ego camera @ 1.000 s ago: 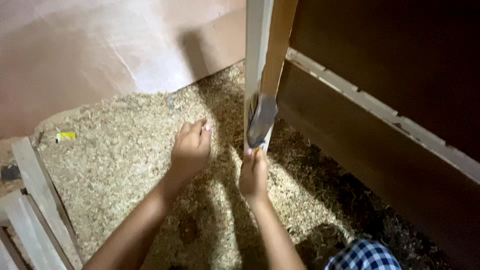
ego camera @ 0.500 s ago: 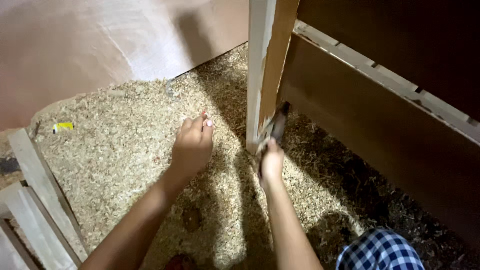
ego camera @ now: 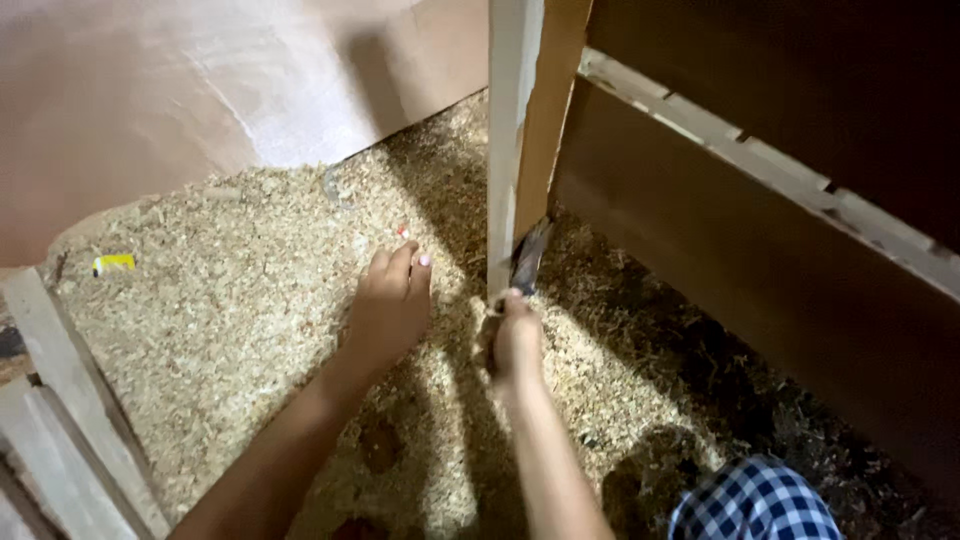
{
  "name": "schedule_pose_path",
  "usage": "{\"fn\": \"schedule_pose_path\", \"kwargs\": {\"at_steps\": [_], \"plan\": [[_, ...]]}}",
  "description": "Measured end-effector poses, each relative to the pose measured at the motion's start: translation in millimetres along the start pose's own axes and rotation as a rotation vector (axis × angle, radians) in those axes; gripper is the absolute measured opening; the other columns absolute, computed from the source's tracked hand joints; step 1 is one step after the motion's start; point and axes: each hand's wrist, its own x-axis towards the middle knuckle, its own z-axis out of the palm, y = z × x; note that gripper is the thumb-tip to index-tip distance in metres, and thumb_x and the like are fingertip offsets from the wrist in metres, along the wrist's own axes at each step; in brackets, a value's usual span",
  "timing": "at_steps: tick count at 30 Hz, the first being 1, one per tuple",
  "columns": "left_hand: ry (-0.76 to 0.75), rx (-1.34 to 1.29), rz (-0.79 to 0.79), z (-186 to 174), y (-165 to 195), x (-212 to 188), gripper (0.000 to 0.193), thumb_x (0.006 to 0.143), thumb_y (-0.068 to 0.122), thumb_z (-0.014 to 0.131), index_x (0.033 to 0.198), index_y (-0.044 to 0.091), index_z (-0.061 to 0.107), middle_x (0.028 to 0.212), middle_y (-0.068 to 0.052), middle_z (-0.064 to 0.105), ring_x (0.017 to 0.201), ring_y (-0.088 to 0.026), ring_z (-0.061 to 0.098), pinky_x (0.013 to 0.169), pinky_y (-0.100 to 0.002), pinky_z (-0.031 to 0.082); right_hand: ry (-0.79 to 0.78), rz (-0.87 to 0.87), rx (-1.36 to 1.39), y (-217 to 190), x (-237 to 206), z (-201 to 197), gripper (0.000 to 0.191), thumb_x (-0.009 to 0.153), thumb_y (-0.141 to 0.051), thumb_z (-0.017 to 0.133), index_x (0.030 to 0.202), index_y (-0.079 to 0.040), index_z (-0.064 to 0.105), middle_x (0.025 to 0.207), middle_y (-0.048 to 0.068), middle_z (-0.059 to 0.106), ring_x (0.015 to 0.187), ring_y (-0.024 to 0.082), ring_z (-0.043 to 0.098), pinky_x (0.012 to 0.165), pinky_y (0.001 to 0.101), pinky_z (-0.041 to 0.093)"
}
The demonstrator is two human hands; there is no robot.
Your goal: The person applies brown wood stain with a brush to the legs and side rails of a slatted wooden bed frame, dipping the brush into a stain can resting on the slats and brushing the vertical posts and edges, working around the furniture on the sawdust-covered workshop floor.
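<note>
Head view, looking straight down at a floor buried in pale, fluffy sawdust and curly wood shavings (ego camera: 220,330). Nearest the camera, bottom right, is a bit of blue-and-white checked cloth (ego camera: 755,500), soft and woven, sitting over a darker, damper-looking patch of shavings. Bottom left corner has a few pale rough-sawn wooden slats (ego camera: 60,440) lying at an angle, flat and straight-edged.

Both bare forearms come up from the bottom edge. Left hand (ego camera: 390,305) lies palm down on the shavings, fingers together and stretched forward, so its grip is open and holding nothing. There's a tiny red and white speck just past the fingertips, too small to tell what it is.

Right hand (ego camera: 518,340) has its grip closed around the lower end of a small dark flat-bladed metal tool (ego camera: 528,262). That tool points up and away from the hand, and its dull grey blade is up against the foot of the upright pale wooden post (ego camera: 512,150), right where the post meets the shavings. The post is squared timber, light raw wood on the left face, browner and smoother on the right face.

Right of the post, a dark brown wooden panel (ego camera: 760,270) runs off diagonally, topped by a paler, worn rail. Out left on the shavings is a small yellow cylinder-shaped object (ego camera: 113,263), well away from both hands. Farthest back is a big smooth pinkish-brown board (ego camera: 200,90), flat with a faint sheen.
</note>
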Motion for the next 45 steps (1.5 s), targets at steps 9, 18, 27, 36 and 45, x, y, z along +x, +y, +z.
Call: {"fn": "schedule_pose_path", "kwargs": {"at_steps": [9, 18, 27, 36, 45], "plan": [[-0.106, 0.022, -0.104, -5.0, 5.1, 4.5, 0.06, 0.105, 0.044, 0.036, 0.143, 0.001, 0.053, 0.122, -0.021, 0.06, 0.111, -0.035, 0.061, 0.098, -0.049, 0.049, -0.098, -0.088, -0.079, 4.0, -23.4, 4.7, 0.024, 0.108, -0.027, 0.046, 0.092, -0.01, 0.051, 0.056, -0.005, 0.04, 0.042, 0.01, 0.031, 0.037, 0.0257, 0.028], [-0.083, 0.025, -0.068, 2.8, -2.8, 2.4, 0.059, 0.103, 0.042, 0.035, 0.14, 0.001, 0.055, 0.125, -0.023, 0.058, 0.11, -0.037, 0.059, 0.099, -0.052, 0.045, -0.03, 0.155, 0.025, 4.8, -33.8, 2.6, 0.034, 0.109, -0.033, 0.033, 0.105, -0.009, 0.057, 0.057, -0.002, 0.044, 0.042, 0.012, 0.036, 0.038, 0.0258, 0.032], [-0.137, 0.09, -0.19, 5.0, -1.7, 13.8, 0.056, 0.104, 0.045, 0.037, 0.141, 0.007, 0.055, 0.121, -0.02, 0.058, 0.107, -0.036, 0.06, 0.096, -0.054, 0.046, -0.027, -0.051, -0.17, 50.9, -22.8, -2.1, 0.048, 0.109, -0.041, 0.042, 0.142, -0.006, 0.044, 0.072, -0.011, 0.051, 0.059, -0.001, 0.043, 0.047, 0.0223, 0.036], [-0.016, 0.124, -0.101, 17.9, 0.5, 2.8, 0.048, 0.101, 0.045, 0.044, 0.131, 0.013, 0.064, 0.119, -0.016, 0.062, 0.11, -0.036, 0.063, 0.1, -0.055, 0.047, -0.11, -0.091, 0.003, 36.2, -9.9, -14.1, 0.019, 0.107, -0.027, 0.045, 0.096, -0.011, 0.049, 0.061, -0.003, 0.046, 0.046, 0.012, 0.038, 0.041, 0.0273, 0.031], [-0.032, 0.132, -0.099, 17.2, -3.5, 2.2, 0.053, 0.1, 0.046, 0.042, 0.135, 0.011, 0.062, 0.121, -0.018, 0.063, 0.109, -0.035, 0.065, 0.099, -0.052, 0.05, -0.152, 0.059, 0.061, -8.4, -36.9, 8.5, 0.035, 0.109, -0.034, 0.035, 0.082, -0.014, 0.045, 0.056, -0.004, 0.042, 0.042, 0.01, 0.035, 0.038, 0.0256, 0.031]]}}
